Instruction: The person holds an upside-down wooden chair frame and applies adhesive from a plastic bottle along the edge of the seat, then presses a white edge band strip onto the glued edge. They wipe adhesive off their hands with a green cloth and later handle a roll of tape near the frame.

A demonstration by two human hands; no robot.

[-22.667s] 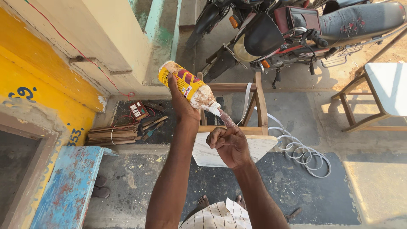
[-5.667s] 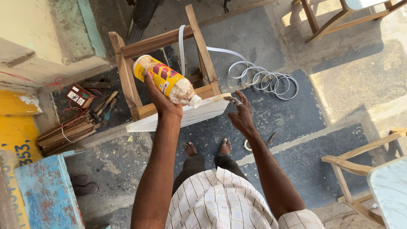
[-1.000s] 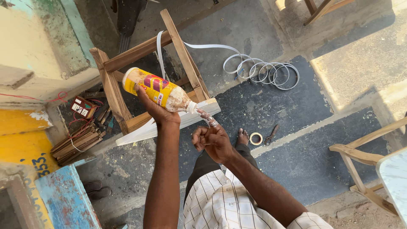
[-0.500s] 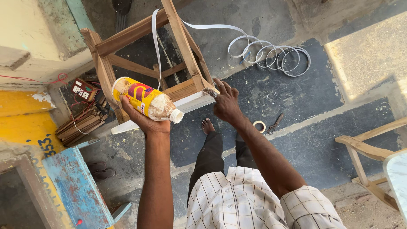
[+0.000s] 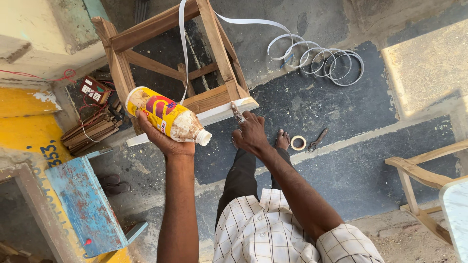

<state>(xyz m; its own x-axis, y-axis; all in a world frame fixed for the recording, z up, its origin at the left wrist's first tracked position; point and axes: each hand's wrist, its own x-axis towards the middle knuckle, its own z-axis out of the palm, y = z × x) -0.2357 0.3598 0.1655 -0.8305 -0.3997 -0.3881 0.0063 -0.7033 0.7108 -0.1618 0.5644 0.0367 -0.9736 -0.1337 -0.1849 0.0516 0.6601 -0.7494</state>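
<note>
Since half a second ago the right hand (image 5: 251, 134) has drawn slightly back along the white edge of the wooden stool (image 5: 195, 73), and the glue bottle (image 5: 165, 116) has tipped a little flatter, its white nozzle now pointing toward four o'clock. The left hand (image 5: 163, 141) grips the bottle from beneath, fingers curled around its yellow and red label, the thumb hidden behind it. The bottle hangs just in front of the stool's near rail, at about nine o'clock from the right hand and apart from it. The right hand lies palm down with its fingers loosely spread; the forefinger, smeared with pale glue, reaches to twelve o'clock and touches the white board edge (image 5: 214, 115) near its right end. A white edging strip (image 5: 312, 53) runs up over the stool frame and coils on the dark floor at about one o'clock. A roll of tape (image 5: 298, 142) and a pair of pliers (image 5: 318, 139) lie just beside a bare foot (image 5: 282, 140), at three o'clock from the right hand. A bundle of wooden slats (image 5: 92, 131) and a small red device (image 5: 95, 90) sit at nine to ten o'clock by the yellow wall, with a blue bench (image 5: 85, 204) at seven o'clock. Part of a wooden chair (image 5: 419, 180) shows at four o'clock.
</note>
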